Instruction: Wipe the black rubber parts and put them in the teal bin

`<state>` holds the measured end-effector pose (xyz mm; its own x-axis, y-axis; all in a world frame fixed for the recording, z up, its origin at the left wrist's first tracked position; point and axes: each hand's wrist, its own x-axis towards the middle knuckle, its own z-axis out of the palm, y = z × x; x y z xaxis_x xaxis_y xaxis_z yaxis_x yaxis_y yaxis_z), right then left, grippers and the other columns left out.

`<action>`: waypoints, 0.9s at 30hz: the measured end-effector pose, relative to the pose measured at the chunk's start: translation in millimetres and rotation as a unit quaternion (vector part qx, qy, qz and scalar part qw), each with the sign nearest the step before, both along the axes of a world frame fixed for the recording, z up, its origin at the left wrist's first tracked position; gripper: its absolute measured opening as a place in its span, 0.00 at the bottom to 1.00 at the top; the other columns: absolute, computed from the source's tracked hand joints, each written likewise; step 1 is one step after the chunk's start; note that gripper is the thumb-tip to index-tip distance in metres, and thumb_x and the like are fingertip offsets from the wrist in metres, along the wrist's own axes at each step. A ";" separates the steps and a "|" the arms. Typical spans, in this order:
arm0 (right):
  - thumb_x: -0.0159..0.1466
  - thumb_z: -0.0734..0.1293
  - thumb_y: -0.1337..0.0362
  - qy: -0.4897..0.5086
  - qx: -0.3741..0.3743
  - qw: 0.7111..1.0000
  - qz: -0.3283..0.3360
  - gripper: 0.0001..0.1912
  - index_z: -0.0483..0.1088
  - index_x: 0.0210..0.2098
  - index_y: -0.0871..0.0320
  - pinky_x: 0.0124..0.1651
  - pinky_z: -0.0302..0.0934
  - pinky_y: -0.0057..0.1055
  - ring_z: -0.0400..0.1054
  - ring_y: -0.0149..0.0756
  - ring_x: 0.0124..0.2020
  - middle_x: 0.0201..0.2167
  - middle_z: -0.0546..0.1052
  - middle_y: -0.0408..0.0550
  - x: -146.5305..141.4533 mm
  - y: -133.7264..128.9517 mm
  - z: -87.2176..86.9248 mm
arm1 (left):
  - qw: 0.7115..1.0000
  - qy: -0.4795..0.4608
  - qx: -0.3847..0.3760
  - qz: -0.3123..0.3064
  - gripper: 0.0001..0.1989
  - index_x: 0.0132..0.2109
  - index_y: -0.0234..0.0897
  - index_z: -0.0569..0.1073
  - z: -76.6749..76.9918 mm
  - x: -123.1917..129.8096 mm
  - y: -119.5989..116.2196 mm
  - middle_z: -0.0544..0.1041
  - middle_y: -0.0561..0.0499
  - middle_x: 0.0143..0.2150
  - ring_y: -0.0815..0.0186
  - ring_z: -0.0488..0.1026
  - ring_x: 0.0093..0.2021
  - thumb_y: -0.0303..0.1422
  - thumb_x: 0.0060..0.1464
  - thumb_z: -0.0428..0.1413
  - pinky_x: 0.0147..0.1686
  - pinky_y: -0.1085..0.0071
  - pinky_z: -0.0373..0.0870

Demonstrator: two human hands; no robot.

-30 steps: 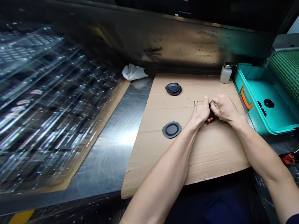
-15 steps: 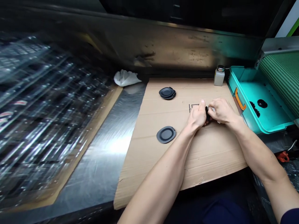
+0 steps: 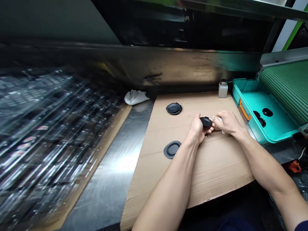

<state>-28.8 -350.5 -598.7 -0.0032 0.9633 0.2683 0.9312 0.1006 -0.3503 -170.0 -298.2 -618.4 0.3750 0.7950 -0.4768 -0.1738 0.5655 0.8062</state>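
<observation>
My left hand grips a black oval plastic cover above the cardboard sheet, its broad face turned up. Just to the right, my right hand is closed on a small white cloth, bits of which show at the fingertips near the cover's edge. On the cardboard left of my hands lies a small stack of similar black covers. Nearer to me rests a flat dark grey oval piece, partly hidden behind my left forearm.
A teal bin with an orange handle holds several black round parts. Beside it stand a pump bottle and a green conveyor belt. Crumpled white cloth lies on the metal bench; blurred clear plastic trays fill the left.
My left hand has turned the cover from edge-on to face-up, and my right hand has drawn slightly away from it. The whole view has shifted downward.
</observation>
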 end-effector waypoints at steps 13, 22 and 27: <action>0.70 0.60 0.62 0.065 0.021 0.997 0.046 0.11 0.74 0.40 0.56 0.44 0.57 0.31 0.68 0.38 0.41 0.41 0.77 0.48 0.7 7.4 -5.6 | 0.995 -0.065 -0.078 -0.013 0.27 0.41 0.29 0.73 -1.8 -2.9 14.9 0.75 0.41 0.22 0.64 0.70 0.17 0.42 0.67 0.35 0.14 0.74 0.67; 0.70 0.61 0.63 -0.065 0.001 0.997 0.040 0.11 0.75 0.39 0.56 0.46 0.55 0.36 0.67 0.43 0.45 0.40 0.77 0.52 -3.6 5.4 -3.7 | 0.998 0.039 0.038 -0.013 0.25 0.36 0.32 0.73 1.5 9.7 -4.7 0.72 0.47 0.17 0.64 0.69 0.13 0.42 0.69 0.38 0.14 0.74 0.65; 0.70 0.59 0.66 -0.100 0.006 0.993 0.067 0.12 0.74 0.36 0.58 0.46 0.57 0.36 0.67 0.43 0.43 0.37 0.76 0.52 -2.1 11.0 -6.2 | 0.988 0.089 0.121 -0.019 0.27 0.32 0.33 0.73 -11.7 9.9 -4.1 0.72 0.47 0.15 0.65 0.68 0.12 0.47 0.67 0.42 0.13 0.73 0.63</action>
